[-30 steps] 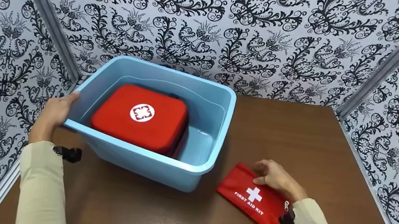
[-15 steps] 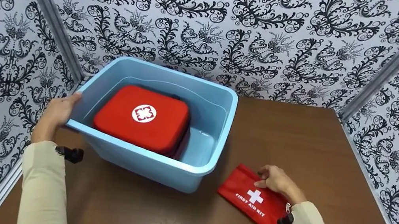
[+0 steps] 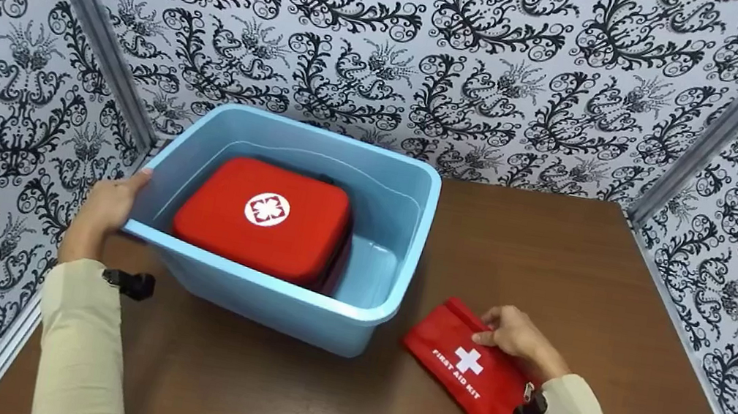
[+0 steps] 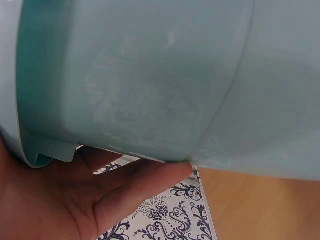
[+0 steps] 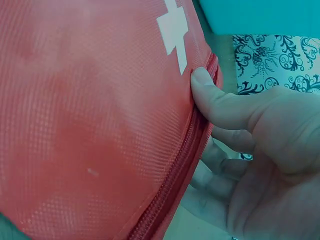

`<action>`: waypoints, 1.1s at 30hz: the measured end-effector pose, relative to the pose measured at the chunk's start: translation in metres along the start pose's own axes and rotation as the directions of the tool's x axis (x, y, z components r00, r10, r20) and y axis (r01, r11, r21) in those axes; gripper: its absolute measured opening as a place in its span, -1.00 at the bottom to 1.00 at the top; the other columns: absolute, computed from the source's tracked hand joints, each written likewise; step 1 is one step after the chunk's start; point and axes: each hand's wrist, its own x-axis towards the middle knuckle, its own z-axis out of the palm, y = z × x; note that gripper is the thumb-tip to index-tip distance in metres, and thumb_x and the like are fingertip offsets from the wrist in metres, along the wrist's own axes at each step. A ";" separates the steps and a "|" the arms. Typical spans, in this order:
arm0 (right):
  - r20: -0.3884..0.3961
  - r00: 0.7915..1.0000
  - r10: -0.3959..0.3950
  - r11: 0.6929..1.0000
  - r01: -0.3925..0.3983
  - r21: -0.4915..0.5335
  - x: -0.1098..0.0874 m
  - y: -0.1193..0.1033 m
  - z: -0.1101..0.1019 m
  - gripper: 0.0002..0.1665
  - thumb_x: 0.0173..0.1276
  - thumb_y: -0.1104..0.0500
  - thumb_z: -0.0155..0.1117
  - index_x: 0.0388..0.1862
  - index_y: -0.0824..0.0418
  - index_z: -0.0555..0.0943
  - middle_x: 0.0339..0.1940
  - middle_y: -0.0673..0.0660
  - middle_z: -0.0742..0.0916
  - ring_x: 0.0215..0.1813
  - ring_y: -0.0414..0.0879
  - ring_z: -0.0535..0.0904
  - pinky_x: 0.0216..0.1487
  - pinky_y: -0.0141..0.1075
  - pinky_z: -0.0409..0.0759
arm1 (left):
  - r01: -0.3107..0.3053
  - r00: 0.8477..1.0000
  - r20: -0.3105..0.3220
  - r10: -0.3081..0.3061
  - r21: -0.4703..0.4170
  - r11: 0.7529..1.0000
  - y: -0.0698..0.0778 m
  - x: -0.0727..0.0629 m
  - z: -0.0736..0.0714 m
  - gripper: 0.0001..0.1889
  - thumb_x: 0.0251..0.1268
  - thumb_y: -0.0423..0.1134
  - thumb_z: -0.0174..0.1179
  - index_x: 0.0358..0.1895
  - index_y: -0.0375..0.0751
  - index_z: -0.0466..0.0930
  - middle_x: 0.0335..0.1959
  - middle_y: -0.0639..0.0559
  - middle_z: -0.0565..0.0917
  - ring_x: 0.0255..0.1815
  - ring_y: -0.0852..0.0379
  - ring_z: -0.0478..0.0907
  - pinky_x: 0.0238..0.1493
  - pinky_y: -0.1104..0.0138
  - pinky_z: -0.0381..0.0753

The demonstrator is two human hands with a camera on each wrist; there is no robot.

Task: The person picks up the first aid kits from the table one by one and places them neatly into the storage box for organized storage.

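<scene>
My right hand point(image 3: 515, 334) pinches the zipped edge of a flat red first aid pouch point(image 3: 447, 345), marked with a white cross. In the right wrist view the thumb point(image 5: 215, 97) presses on the pouch's face beside the zip point(image 5: 175, 175), with the other fingers behind the edge. On the left, my left hand point(image 3: 110, 203) holds the left rim of a light blue plastic tub point(image 3: 278, 315). The left wrist view shows its fingers point(image 4: 145, 185) under the rim, along the tub's outer wall. A red hard case point(image 3: 249, 218) with a white round emblem lies inside the tub.
The tub stands on a brown wooden table point(image 3: 525, 247), with the pouch to its right. Patterned black-and-white walls point(image 3: 393, 55) enclose the table at the back and both sides. Bare tub floor point(image 3: 366, 269) shows right of the case.
The right hand has closed its pinch on the pouch edge, and the pouch has turned slightly, its lower right corner shifting left. The left hand stays at the tub rim.
</scene>
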 end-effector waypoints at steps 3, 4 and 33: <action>-0.001 1.000 -0.005 0.999 0.005 0.034 0.000 -0.002 -0.004 -0.59 0.24 0.22 0.48 -0.05 0.45 0.60 -0.19 0.28 0.71 -0.20 0.00 0.58 -0.09 -0.14 0.64 | 0.014 1.000 0.002 -0.014 -0.016 1.000 -0.001 0.000 0.000 0.00 0.50 0.39 -0.48 0.47 -0.60 0.07 0.39 -0.65 0.25 0.34 -0.46 0.32 0.49 -0.21 0.19; 0.000 1.000 -0.006 0.999 0.006 0.046 0.000 -0.003 -0.005 -0.60 0.25 0.21 0.47 -0.06 0.45 0.58 -0.19 0.28 0.70 -0.20 -0.01 0.57 -0.10 -0.15 0.64 | 0.021 1.000 0.004 -0.021 -0.026 0.999 -0.001 -0.001 0.000 0.00 0.49 0.39 -0.48 0.48 -0.59 0.06 0.39 -0.65 0.26 0.34 -0.45 0.32 0.48 -0.20 0.19; -0.162 0.984 0.071 0.889 0.011 0.457 -0.008 -0.016 -0.037 -0.58 0.42 0.21 0.30 0.03 0.43 0.34 -0.20 0.22 0.70 -0.34 -0.18 0.66 -0.32 -0.26 0.73 | 0.020 1.000 0.018 -0.018 -0.070 0.997 0.001 -0.002 0.000 0.04 0.48 0.42 -0.47 0.46 -0.63 0.11 0.35 -0.62 0.34 0.28 -0.39 0.39 0.43 -0.16 0.29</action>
